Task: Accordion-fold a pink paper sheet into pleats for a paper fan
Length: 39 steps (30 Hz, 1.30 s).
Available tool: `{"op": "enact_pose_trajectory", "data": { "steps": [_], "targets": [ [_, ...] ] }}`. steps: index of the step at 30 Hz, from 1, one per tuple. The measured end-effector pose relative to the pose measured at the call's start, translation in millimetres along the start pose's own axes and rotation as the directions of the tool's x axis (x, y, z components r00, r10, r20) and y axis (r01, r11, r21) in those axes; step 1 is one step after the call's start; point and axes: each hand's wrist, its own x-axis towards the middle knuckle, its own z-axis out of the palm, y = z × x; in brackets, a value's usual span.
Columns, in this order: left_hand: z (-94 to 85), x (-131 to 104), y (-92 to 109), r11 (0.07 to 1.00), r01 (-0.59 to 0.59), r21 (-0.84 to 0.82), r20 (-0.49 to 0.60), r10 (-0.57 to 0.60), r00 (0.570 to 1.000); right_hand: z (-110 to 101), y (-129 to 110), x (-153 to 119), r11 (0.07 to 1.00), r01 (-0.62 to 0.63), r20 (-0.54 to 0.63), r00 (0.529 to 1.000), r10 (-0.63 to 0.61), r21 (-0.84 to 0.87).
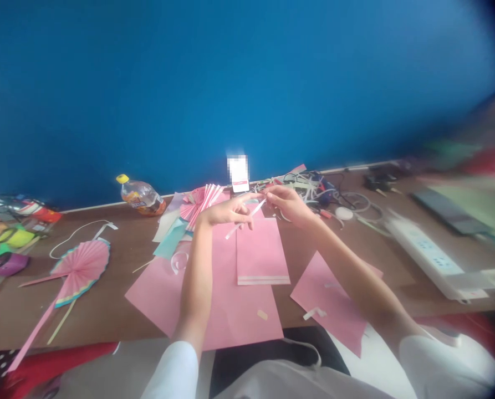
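Observation:
My left hand [233, 213] and my right hand [287, 205] meet over the table, fingertips together. A thin white strip [253, 210] slants down to the left between them. Its upper end is pinched at my right fingertips. My left index finger stretches to that end while the other fingers curl around the strip; the exact grip is partly hidden. Below lies a folded pink sheet [261, 252] with white bands along its near edge. It rests on larger pink paper [247, 316]. Left of my left hand is a pleated pink-and-white striped paper [209, 202].
A pink paper fan [83, 269] lies left, a drink bottle [142, 197] behind it. Another pink sheet [332, 305] holds white scraps [315, 313]. Tangled cables [314, 185], a power strip [432, 255] and a dark phone-like slab [450, 212] lie right. A blue wall [247, 83] bounds the table's back.

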Motion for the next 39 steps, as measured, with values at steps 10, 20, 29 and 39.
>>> {"op": "enact_pose_trajectory", "data": {
  "steps": [10,20,29,39],
  "targets": [
    [-12.1,4.7,-20.4,0.974,0.211,0.087,-0.171,-0.194,0.966,-2.3,-3.8,-0.2,0.944,-0.042,-0.190,0.982,-0.022,-0.327],
    [-31.4,-9.7,-32.3,0.947,0.297,0.125,-0.320,-0.245,0.915,-22.0,6.2,2.9,0.869,-0.114,-0.290,0.956,-0.035,-0.482],
    [-45.5,-13.1,-62.7,0.904,0.419,0.087,-0.282,-0.381,0.881,-30.5,14.7,4.8,0.776,-0.208,-0.222,0.971,0.090,-0.596],
    [-50.3,-9.8,-91.2,0.909,0.414,0.040,-0.281,-0.387,0.878,-34.1,25.7,7.4,0.590,-0.309,-0.140,0.939,0.315,-0.746]
  ]
}}
